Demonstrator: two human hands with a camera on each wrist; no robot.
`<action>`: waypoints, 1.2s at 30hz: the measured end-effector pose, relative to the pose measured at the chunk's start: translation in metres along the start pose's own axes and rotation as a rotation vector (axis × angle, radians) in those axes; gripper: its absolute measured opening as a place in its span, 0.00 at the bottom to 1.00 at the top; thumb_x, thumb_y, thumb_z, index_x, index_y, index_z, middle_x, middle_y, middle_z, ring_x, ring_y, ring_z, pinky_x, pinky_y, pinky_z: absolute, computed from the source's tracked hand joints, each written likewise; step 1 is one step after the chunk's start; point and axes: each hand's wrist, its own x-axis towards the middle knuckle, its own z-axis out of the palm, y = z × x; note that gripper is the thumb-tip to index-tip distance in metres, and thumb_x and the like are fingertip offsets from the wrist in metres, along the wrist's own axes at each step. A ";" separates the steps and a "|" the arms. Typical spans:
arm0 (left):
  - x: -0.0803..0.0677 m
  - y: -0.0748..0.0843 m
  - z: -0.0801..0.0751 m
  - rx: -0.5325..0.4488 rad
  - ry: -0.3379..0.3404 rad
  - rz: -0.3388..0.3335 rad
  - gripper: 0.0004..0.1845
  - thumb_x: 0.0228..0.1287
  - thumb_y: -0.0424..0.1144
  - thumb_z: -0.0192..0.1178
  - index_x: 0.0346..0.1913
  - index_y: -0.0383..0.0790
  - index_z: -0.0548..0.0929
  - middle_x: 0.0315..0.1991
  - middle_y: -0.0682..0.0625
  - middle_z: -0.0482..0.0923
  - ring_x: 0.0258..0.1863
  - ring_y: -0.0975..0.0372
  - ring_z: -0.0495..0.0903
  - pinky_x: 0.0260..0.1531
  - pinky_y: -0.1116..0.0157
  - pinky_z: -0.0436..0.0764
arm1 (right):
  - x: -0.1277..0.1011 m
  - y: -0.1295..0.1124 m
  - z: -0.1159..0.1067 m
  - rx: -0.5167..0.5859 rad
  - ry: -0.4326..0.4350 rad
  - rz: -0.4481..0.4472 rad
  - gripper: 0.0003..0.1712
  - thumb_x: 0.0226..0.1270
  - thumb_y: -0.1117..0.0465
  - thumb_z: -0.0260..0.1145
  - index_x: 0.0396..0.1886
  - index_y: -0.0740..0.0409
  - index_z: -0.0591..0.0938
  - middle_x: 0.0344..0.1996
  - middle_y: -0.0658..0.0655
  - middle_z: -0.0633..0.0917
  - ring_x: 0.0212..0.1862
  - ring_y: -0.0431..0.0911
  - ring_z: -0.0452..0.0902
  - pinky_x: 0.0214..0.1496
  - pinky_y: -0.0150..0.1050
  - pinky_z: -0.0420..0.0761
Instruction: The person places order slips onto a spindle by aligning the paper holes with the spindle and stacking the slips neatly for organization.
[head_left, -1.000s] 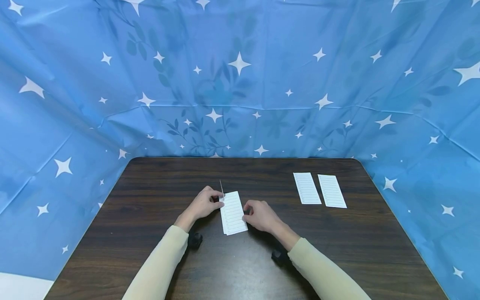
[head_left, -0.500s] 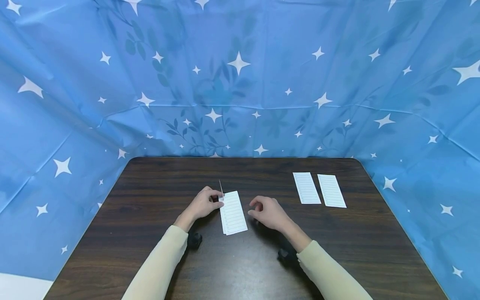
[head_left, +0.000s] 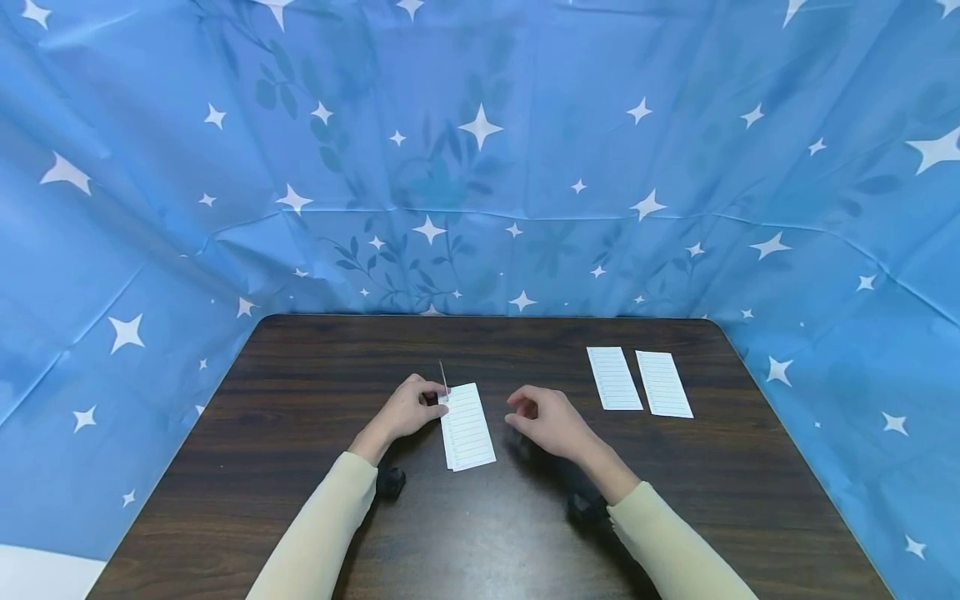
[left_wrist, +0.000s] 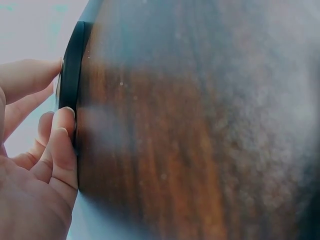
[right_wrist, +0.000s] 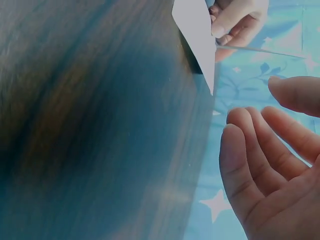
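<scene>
In the head view, my left hand pinches the upper left corner of a small stack of white lined note cards with thumb and fingers. The sheets are slightly offset at the lower left. A thin upright strip, seen edge-on, rises from the pinched corner; its kind cannot be told. My right hand is raised to the right of the stack, apart from it. Its fingers are loosely bent with nothing between them, as the right wrist view shows. There the stack's white underside is visible.
Two more lined note cards, a left one and a right one, lie side by side at the table's back right. The dark wooden table ends at a blue star-patterned curtain behind it.
My right hand has let go of the stack's right edge and moved right, away from it. My left hand and the stack stay in place.
</scene>
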 end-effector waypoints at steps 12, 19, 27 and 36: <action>0.001 0.001 0.003 -0.012 0.011 -0.007 0.16 0.66 0.38 0.69 0.56 0.42 0.87 0.42 0.48 0.72 0.34 0.59 0.71 0.36 0.60 0.72 | -0.005 -0.004 -0.017 -0.136 0.025 -0.076 0.15 0.69 0.56 0.71 0.51 0.58 0.85 0.36 0.46 0.82 0.38 0.39 0.78 0.41 0.41 0.80; 0.000 0.000 0.001 -0.022 0.009 0.003 0.16 0.67 0.38 0.69 0.56 0.41 0.87 0.43 0.47 0.72 0.34 0.58 0.70 0.36 0.59 0.72 | -0.004 -0.003 -0.025 -0.170 0.032 -0.084 0.15 0.69 0.56 0.71 0.51 0.58 0.85 0.39 0.47 0.83 0.40 0.40 0.79 0.42 0.41 0.80; -0.001 -0.002 0.001 -0.030 0.010 0.013 0.16 0.67 0.37 0.68 0.56 0.41 0.87 0.43 0.47 0.72 0.34 0.58 0.70 0.36 0.59 0.71 | -0.005 0.000 -0.034 -0.207 0.066 -0.096 0.15 0.69 0.56 0.70 0.51 0.57 0.85 0.40 0.48 0.83 0.40 0.41 0.80 0.43 0.42 0.81; -0.001 -0.001 0.002 -0.033 0.016 0.024 0.15 0.67 0.37 0.69 0.56 0.41 0.87 0.42 0.47 0.72 0.33 0.59 0.69 0.36 0.59 0.72 | -0.005 0.004 -0.040 -0.327 0.111 -0.108 0.16 0.69 0.54 0.71 0.51 0.57 0.85 0.43 0.52 0.83 0.40 0.45 0.81 0.41 0.44 0.81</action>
